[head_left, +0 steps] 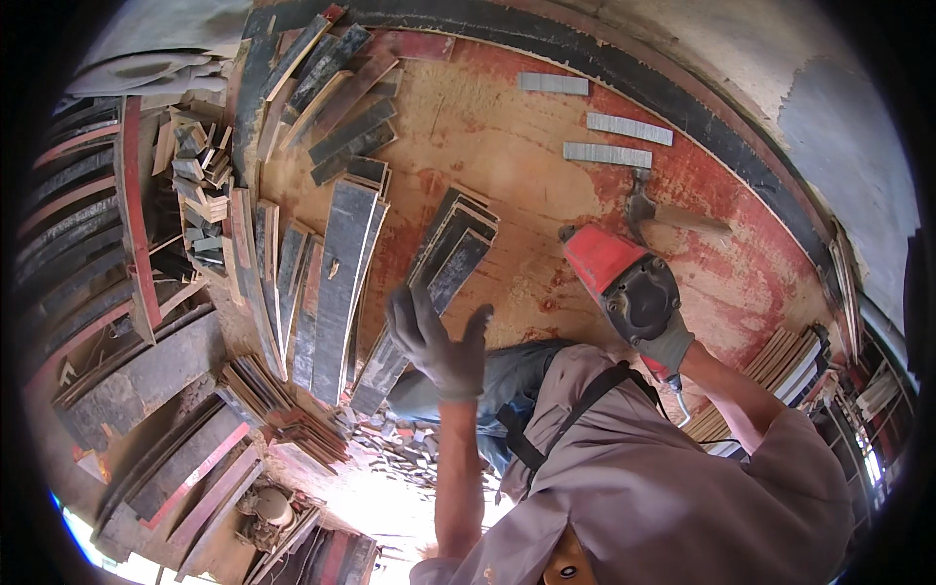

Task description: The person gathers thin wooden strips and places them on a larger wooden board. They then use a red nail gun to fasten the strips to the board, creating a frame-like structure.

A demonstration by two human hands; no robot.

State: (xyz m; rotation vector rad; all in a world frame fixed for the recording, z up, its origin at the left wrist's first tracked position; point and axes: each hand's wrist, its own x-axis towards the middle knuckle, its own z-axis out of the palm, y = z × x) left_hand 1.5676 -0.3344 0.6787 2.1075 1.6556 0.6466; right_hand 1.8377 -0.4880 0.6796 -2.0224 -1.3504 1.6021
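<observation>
My left hand [436,343], in a grey glove, is raised with the fingers spread and holds nothing. Just beyond its fingers lies a small stack of dark-faced wooden strips [458,244] on the worktop. In a grey glove too, my right hand [669,343] grips a red and black air nail gun [614,268] at its handle. An air hose fitting [682,405] shows under that hand. A hammer [673,216] with a wooden handle lies past the nail gun. Several silvery strips of collated nails [606,154] lie farther off.
The plywood worktop [468,117] has red stains and a dark far edge. Longer dark boards [336,283] lie left of my left hand, with more loose strips [341,97] at the far left. Offcuts [200,175] are heaped beyond them. Wood slats [770,370] are stacked at the right.
</observation>
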